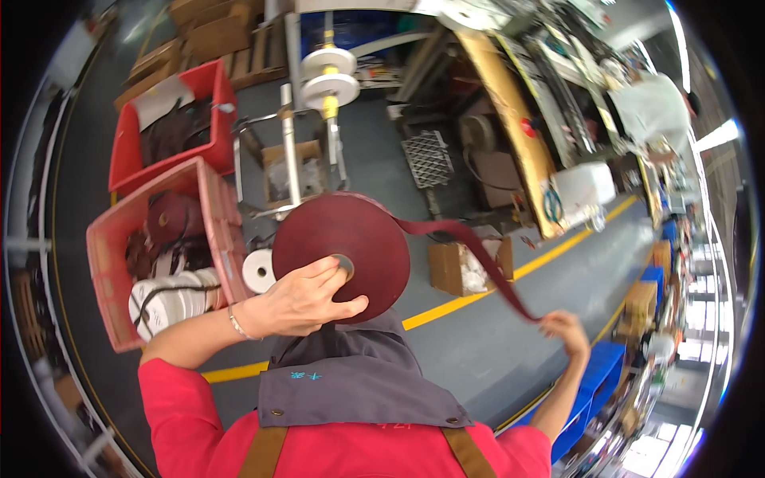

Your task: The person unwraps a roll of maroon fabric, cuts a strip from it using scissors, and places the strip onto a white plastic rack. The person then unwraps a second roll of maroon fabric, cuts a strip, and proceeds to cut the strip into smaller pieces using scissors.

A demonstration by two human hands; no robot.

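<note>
A large flat roll of maroon webbing tape [343, 227] is held up in front of my apron. My left hand [307, 301] grips it near the core, with fingers at the central hole and the thumb lying across its face. From the roll's upper right side a loose strip [478, 251] runs out and down to the right. My right hand [564, 331], arm stretched out, pinches the far end of that strip. Below the roll hangs my grey apron [358, 390], over a red shirt.
To the left stand a pink crate [103, 275] with white and maroon rolls and a red crate [119, 159] with dark material. Ahead is a metal stand with white discs [329, 76]. A workbench [510, 119] with scissors [552, 205] is at right, a cardboard box [446, 267] below it.
</note>
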